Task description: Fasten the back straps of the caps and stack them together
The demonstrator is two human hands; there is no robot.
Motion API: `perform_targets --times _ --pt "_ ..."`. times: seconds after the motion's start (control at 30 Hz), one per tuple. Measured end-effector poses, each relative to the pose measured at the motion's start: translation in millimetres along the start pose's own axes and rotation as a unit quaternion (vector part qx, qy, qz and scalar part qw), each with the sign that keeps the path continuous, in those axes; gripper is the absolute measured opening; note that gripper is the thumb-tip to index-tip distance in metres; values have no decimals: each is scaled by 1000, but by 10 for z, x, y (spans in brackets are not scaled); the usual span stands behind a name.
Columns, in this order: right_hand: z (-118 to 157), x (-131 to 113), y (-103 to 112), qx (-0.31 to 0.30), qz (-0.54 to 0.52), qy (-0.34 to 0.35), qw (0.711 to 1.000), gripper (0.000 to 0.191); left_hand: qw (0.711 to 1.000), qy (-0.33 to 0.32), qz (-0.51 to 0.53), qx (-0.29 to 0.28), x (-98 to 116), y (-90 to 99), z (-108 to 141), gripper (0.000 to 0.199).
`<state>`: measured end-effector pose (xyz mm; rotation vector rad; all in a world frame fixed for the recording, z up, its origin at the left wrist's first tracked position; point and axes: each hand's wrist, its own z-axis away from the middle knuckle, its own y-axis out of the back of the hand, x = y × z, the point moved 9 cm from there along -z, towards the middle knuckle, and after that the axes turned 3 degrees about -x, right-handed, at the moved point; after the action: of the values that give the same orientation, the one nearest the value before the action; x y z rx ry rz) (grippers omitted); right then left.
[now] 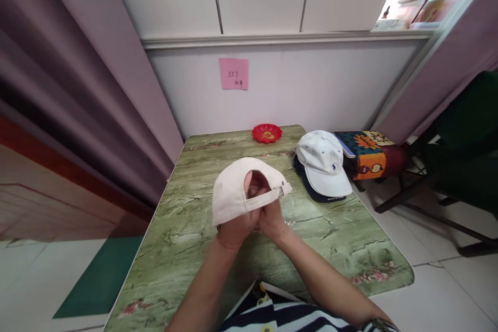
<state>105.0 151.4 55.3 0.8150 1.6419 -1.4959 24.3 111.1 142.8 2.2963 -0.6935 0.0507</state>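
A cream baseball cap (229, 187) is held up over the green wood-patterned table, its back opening and strap facing me. My left hand (237, 228) reaches in under the cap from the left, its fingers partly hidden inside. Close beside it, my right hand (271, 218) sits under the strap, also with its fingers inside or behind the cap. Both hands are closed around the cap's lower part. To the right lies a white cap (321, 153) with a small dark logo, stacked on a navy cap (311, 189).
A red scalloped dish (266, 133) stands at the table's (187, 249) back edge. Behind it is a wall with a pink note (234, 73). Right of the table is a stool with a colourful cover (365, 153) and a dark chair (459, 140). Purple curtains (89, 78) hang at left.
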Motion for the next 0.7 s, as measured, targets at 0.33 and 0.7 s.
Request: perform_targets --times 0.33,0.7 --pt "79 -555 268 104 100 180 973 26 998 -14 -50 29 -367 -41 183 27" --pt "262 -485 175 66 204 188 958 31 998 40 42 34 -219 111 15 20"
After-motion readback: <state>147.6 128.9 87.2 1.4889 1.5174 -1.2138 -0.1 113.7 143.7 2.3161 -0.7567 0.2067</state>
